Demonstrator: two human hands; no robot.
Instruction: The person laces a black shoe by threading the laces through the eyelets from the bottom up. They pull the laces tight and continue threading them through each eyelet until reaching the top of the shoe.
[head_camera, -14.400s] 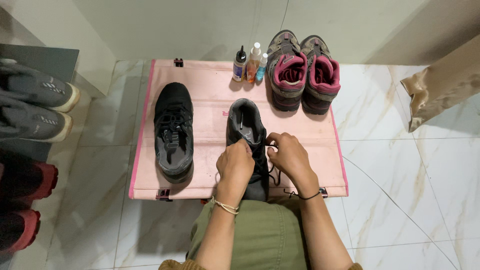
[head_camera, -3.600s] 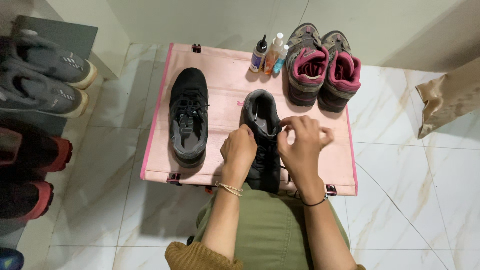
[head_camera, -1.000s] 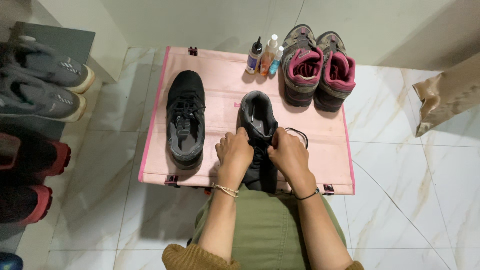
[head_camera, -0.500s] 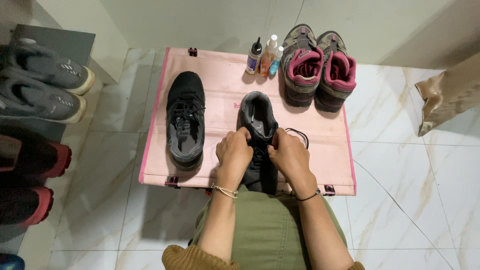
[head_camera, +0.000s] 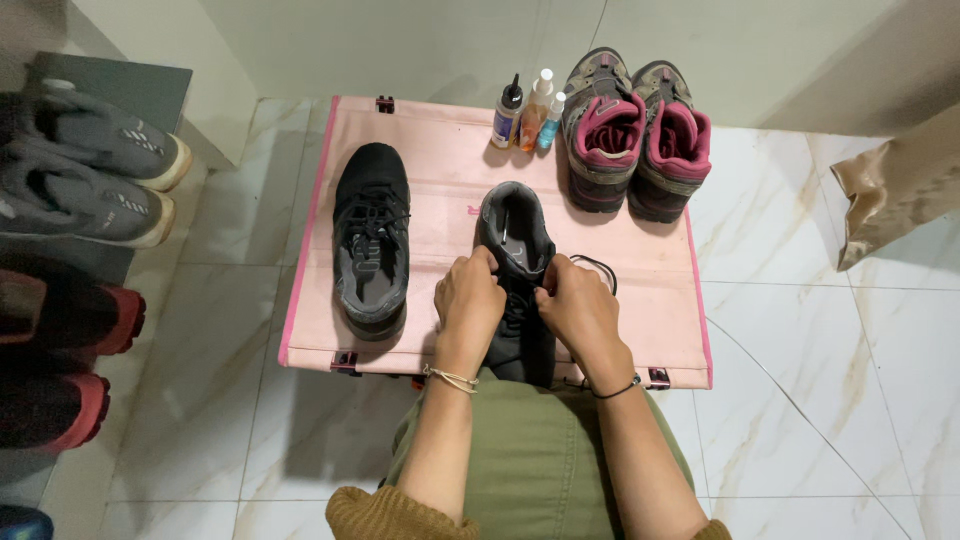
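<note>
A black sneaker lies on a pink mat with its heel opening away from me. My left hand and my right hand sit over its lacing, fingers pinched on the black shoelace, which loops out to the right. A second black sneaker, laced, lies to the left on the mat, apart from my hands.
A grey and pink pair of shoes stands at the mat's far right, three small bottles beside it. Grey sneakers and dark red shoes sit on a rack at left. A brown bag rests on the tiled floor at right.
Both hands stay on the sneaker's laces; the right hand, raised a few seconds ago, has come down onto the shoe. Little has moved in the last second.
</note>
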